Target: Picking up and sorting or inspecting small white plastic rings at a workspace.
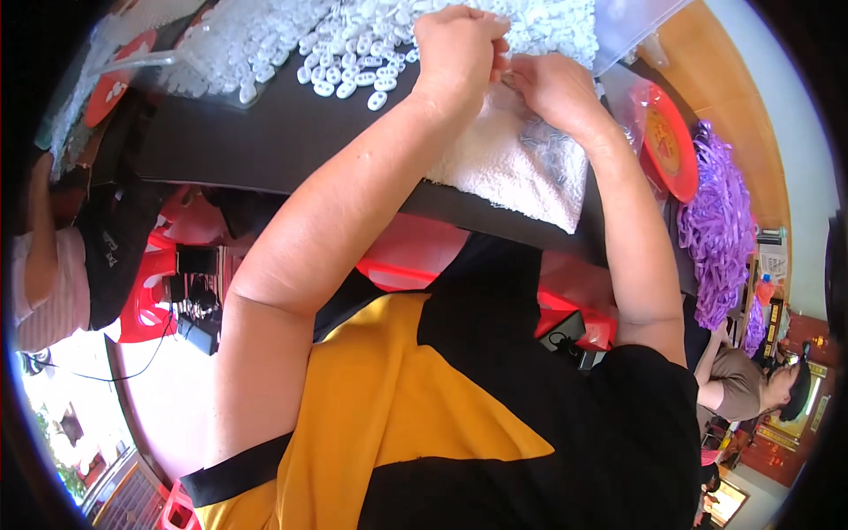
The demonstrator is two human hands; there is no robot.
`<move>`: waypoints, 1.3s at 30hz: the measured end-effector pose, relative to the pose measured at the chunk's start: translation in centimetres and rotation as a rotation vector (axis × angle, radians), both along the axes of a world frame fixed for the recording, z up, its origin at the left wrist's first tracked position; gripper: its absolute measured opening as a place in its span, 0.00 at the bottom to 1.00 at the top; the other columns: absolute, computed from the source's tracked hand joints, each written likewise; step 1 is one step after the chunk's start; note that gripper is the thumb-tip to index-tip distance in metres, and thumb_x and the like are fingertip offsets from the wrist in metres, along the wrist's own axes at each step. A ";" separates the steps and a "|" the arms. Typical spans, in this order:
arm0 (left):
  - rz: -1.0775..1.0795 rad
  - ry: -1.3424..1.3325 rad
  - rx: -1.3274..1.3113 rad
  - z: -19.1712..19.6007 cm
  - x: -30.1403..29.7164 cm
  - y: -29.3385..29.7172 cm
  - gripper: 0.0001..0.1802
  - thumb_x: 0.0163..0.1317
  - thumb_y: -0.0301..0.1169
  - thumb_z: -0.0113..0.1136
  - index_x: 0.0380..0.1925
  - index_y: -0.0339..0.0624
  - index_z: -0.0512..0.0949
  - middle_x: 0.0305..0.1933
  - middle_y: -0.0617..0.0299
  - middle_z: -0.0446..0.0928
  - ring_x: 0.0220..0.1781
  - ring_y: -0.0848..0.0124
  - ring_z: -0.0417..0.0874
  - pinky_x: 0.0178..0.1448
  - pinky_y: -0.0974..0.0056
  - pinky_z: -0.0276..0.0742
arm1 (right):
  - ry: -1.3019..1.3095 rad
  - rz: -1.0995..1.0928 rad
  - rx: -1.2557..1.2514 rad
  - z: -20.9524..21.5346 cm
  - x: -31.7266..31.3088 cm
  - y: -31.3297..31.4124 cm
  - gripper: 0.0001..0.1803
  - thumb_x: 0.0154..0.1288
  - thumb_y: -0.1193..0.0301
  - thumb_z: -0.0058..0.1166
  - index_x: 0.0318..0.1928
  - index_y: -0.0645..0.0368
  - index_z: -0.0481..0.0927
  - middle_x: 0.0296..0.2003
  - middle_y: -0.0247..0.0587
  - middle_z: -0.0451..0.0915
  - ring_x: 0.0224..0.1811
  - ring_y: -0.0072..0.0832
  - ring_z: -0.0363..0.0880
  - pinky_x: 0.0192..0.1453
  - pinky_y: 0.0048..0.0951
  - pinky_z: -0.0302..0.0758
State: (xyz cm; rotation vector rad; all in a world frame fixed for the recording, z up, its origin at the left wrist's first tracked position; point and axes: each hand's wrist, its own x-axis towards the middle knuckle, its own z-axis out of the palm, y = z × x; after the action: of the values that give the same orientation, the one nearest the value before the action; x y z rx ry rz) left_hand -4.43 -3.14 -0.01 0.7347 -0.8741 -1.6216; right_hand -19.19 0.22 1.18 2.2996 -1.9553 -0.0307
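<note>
My left hand [459, 53] is over the dark table, its fingers curled and pressed together. Close beside it, my right hand [555, 93] also has its fingertips drawn together. Whatever the fingers hold is too small and hidden to name. Beneath the hands a pale towel [508, 172] hangs over the table's near edge, with thin, clear or silvery bits [552, 140] scattered on it near my right wrist. Left of my left hand lie many small white oval plastic pieces with two holes [364, 78], spread out from a larger heap.
The dark table [238, 141] runs to the left. On the right are a red plate [670, 141] and a big bundle of purple ribbons [720, 212]. A clear plastic container [632, 31] stands at the back right. Other people sit at left [57, 265] and right [738, 380].
</note>
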 end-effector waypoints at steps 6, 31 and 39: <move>-0.203 -0.374 -0.287 1.1 0.2 1.0 0.17 0.51 0.22 0.59 0.44 0.37 0.83 0.29 0.63 0.78 0.26 0.78 0.74 0.27 0.73 0.70 | -1.247 -0.026 0.164 1.6 -4.0 1.5 0.14 0.69 0.65 0.51 0.29 0.60 0.79 0.18 0.25 0.70 0.21 0.15 0.69 0.29 0.19 0.63; -0.109 -0.389 -0.217 0.0 -0.3 1.0 0.05 0.55 0.25 0.65 0.30 0.34 0.82 0.23 0.62 0.78 0.22 0.77 0.76 0.23 0.72 0.68 | -0.578 0.174 0.249 3.4 -1.7 4.8 0.06 0.53 0.74 0.58 0.33 0.61 0.79 0.14 0.33 0.67 0.19 0.20 0.63 0.27 0.27 0.62; -0.127 -0.415 -0.237 0.3 -0.5 1.2 0.06 0.54 0.25 0.64 0.30 0.33 0.81 0.24 0.62 0.79 0.22 0.77 0.76 0.24 0.72 0.68 | -0.519 0.178 0.110 1.8 -3.2 3.7 0.09 0.55 0.73 0.53 0.35 0.65 0.79 0.25 0.47 0.78 0.28 0.31 0.77 0.37 0.32 0.73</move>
State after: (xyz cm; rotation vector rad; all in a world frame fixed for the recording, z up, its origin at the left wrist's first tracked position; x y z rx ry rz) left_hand -4.89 -1.90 0.28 0.8756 -1.4094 -1.4622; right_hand -22.41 3.96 2.97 2.7575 -1.9792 0.5394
